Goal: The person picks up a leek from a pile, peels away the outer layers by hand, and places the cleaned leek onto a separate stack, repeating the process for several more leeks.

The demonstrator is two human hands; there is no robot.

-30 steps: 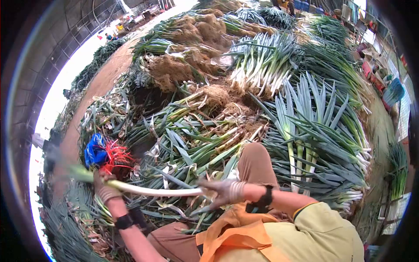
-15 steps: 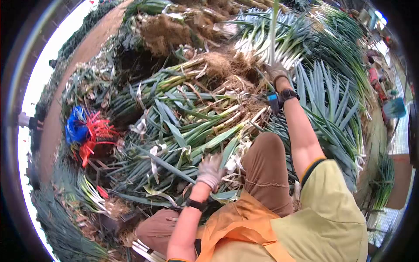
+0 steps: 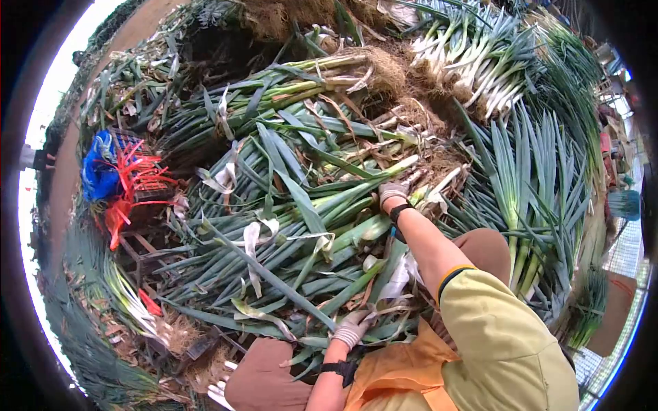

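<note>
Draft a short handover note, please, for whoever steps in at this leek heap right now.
Right hand: gloved, stretched forward onto a pale leek stem in the middle heap; grip unclear.
Left hand: gloved, low by the lap, on loose green leaves; grip unclear.
Things: the middle heap of leeks lies straight ahead. Red and blue ties lie to its left.
Done: stacked leeks with clean white stems lie on the right, and a second stack lies beyond them.
Left: the middle heap still has roots, soil and dry outer leaves on it.
</note>
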